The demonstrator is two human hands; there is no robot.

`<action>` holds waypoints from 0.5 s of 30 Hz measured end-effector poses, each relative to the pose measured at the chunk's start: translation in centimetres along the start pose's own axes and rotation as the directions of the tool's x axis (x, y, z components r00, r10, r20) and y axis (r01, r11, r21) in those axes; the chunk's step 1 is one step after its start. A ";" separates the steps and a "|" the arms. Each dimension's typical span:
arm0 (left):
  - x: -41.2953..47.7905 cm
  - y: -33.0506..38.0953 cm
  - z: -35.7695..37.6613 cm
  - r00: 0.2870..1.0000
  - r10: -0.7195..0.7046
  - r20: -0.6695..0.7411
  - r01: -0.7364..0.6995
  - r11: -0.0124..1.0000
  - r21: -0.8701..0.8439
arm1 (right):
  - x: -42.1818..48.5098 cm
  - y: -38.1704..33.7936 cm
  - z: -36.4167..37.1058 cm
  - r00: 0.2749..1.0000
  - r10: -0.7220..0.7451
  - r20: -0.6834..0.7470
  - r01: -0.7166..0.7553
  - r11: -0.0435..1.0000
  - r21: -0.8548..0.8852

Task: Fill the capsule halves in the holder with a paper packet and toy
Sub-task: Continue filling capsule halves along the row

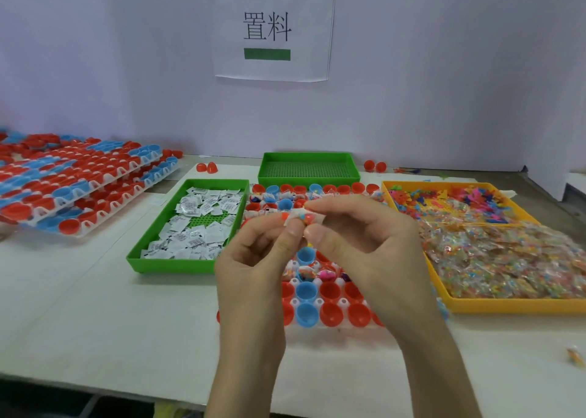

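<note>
Both hands are raised over the white holder (341, 302) of red and blue capsule halves. My left hand (253, 259) and my right hand (364, 237) together pinch a small clear toy packet (306, 218) with coloured bits, wrapped with white paper. Several far capsule halves (287, 195) hold packets. The near rows of capsule halves (329, 313) are empty. White paper packets (196, 224) lie in the green tray (165, 264) on the left.
An orange tray (507, 305) at the right holds clear toy bags and loose coloured toys. An empty green tray (309, 165) sits behind the holder. Stacked holders (73, 176) of capsule halves lie at far left. Loose red halves (374, 165) rest near the wall.
</note>
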State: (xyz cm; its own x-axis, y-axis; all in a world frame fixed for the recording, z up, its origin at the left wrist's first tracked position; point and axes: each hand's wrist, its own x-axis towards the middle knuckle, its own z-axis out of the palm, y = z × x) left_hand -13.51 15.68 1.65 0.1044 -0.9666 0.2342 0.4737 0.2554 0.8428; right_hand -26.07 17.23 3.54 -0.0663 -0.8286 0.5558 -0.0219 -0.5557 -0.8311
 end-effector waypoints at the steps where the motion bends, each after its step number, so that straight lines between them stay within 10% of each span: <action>1: 0.1 0.3 -0.4 1.000 0.007 0.005 -0.006 1.000 -0.008 | 0.0 0.1 0.5 1.000 0.001 0.010 -0.001 1.000 0.006; 8: 0.1 2.4 -4.0 0.983 0.054 0.176 -0.108 0.945 0.310 | -0.1 0.6 2.5 1.000 -0.010 -0.015 0.010 1.000 0.005; 11: 0.3 3.4 -6.6 0.935 0.021 0.355 -0.303 0.572 0.763 | -0.1 1.4 1.3 0.996 0.041 0.074 -0.021 0.966 -0.259; 15: 1.5 3.5 -8.4 0.866 -0.213 0.453 -0.437 0.117 0.892 | -0.9 3.1 1.3 0.965 0.119 0.235 0.044 0.807 -0.588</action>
State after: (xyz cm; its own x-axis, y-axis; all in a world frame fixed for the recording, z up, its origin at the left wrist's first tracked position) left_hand -4.32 14.91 0.86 -0.4062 -0.8809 0.2429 -0.7702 0.4731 0.4278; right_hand -24.78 16.16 0.46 0.1679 -0.8814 0.4414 -0.6074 -0.4452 -0.6579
